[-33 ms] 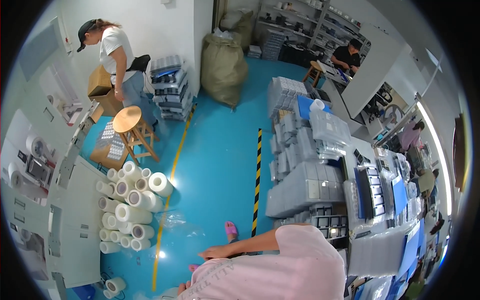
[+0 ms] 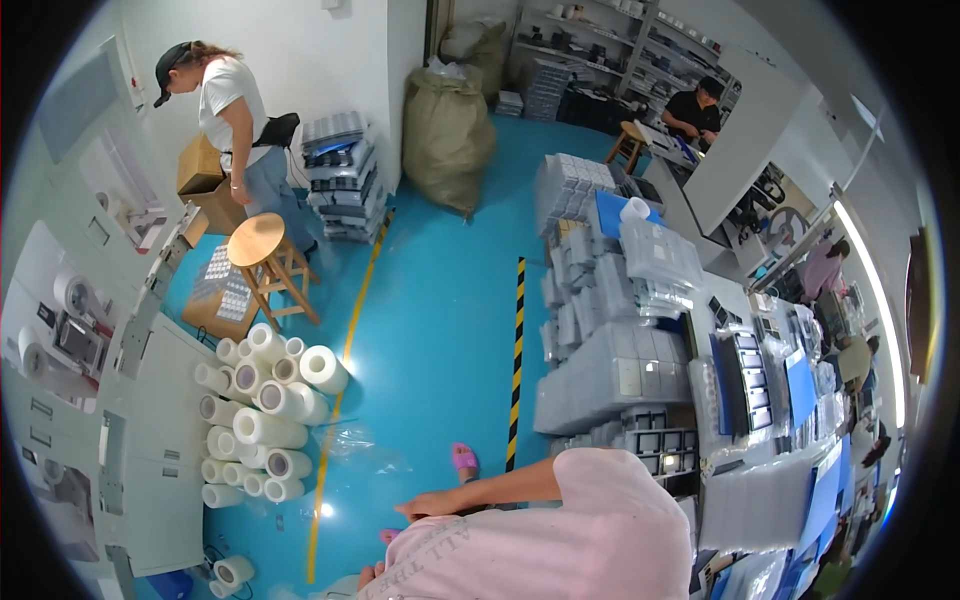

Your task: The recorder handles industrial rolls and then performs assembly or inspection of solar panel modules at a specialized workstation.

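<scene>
Looking down, I see my right hand (image 2: 425, 505) stretched out across my soft pink shirt (image 2: 560, 540). Its fingers lie flat and close together, pointing to my left, and they hold nothing. My left hand (image 2: 368, 577) only peeks out low by my shirt. I can see a few bent fingertips there, but I cannot tell if they are spread or shut on anything.

Near my right hand, down on the shiny blue floor (image 2: 440, 330), is my pink slipper (image 2: 463, 460). A bit further to my left is a pile of white rolls with cardboard middles (image 2: 262, 420). They lie on their sides, packed tight against a white cabinet (image 2: 140, 460). I think the cabinet keeps them from rolling away. A crumpled bit of clear plastic wrap (image 2: 350, 440) lies just beside the pile, on a thin yellow line painted on the floor (image 2: 335, 440). My hands are well apart from the rolls and touch none of them.

A black and yellow striped strip (image 2: 517, 360) runs along the floor next to tall stacks of grey plastic trays (image 2: 610, 370). I think the strip marks where the stacks may stand, so the middle stays free for walking.

Far off, a person in a white shirt (image 2: 230, 100) bends over a brown cardboard box (image 2: 200, 165), near a round wooden stool (image 2: 258, 240) and a big stuffed greenish sack (image 2: 447, 135).
</scene>
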Motion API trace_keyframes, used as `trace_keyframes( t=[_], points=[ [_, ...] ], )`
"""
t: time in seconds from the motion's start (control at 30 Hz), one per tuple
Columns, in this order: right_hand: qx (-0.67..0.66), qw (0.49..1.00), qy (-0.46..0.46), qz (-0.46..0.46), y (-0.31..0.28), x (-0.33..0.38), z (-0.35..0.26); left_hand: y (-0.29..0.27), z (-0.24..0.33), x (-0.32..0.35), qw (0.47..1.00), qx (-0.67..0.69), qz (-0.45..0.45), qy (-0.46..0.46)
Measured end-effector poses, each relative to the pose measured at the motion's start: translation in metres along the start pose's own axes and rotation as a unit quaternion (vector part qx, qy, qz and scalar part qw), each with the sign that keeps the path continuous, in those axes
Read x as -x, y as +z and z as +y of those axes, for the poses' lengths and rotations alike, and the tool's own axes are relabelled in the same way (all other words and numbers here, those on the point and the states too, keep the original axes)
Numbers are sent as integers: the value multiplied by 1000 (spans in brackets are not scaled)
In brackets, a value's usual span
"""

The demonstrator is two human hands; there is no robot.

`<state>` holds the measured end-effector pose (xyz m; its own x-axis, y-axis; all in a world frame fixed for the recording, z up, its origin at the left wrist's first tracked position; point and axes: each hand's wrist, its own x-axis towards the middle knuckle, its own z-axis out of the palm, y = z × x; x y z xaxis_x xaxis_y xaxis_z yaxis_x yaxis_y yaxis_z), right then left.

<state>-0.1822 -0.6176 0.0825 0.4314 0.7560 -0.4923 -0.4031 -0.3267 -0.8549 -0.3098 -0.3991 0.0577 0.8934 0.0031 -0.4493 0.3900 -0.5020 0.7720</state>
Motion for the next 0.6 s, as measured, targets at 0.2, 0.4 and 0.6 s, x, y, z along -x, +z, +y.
trace_keyframes(
  t=[0.2, 0.4, 0.6],
  points=[
    [248, 961, -125, -9, 35, 17, -91, -45, -8, 17, 999, 31, 31, 6],
    [314, 937, -65, 140, 58, -33, -65, -103, -28, 37, 996, 69, 58, 12],
    [334, 926, -106, 140, 127, -88, -90, -162, -25, 57, 992, 115, 36, 23]
  ],
)
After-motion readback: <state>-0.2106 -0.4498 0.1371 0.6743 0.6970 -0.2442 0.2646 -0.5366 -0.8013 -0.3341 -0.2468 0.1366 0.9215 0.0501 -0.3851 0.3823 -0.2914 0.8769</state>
